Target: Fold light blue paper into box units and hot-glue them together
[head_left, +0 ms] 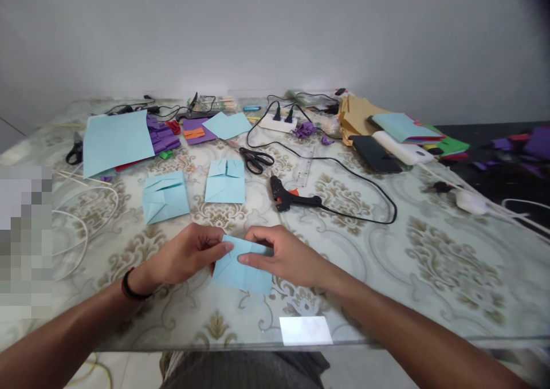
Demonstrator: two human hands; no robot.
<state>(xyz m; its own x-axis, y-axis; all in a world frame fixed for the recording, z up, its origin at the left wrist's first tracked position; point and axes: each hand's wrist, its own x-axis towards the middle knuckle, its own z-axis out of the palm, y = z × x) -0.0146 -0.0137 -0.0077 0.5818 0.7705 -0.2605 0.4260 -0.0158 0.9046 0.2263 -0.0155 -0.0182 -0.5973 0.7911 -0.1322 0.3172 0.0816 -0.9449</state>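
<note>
Between both hands, a light blue folded paper [244, 277] is held above the near part of the table. My left hand [189, 254] pinches its upper left corner, thumb on top. My right hand [286, 254] grips its upper right side, with the thumb lying on the face of the paper; the other fingers are partly hidden behind it. Beyond the hands lie two more folded blue papers, one at left [167, 197] and one in the middle [225, 183]. A black glue gun [296, 199] rests to their right.
Black-handled scissors [256, 158] lie behind the glue gun, beside a clear ruler [304, 168]. A white power strip [278, 122] feeds a looping black cord. Blue sheets [118, 142] lie at left. A phone [376, 153] and stacked papers [404, 126] sit at right. A white card [306, 330] is near the front edge.
</note>
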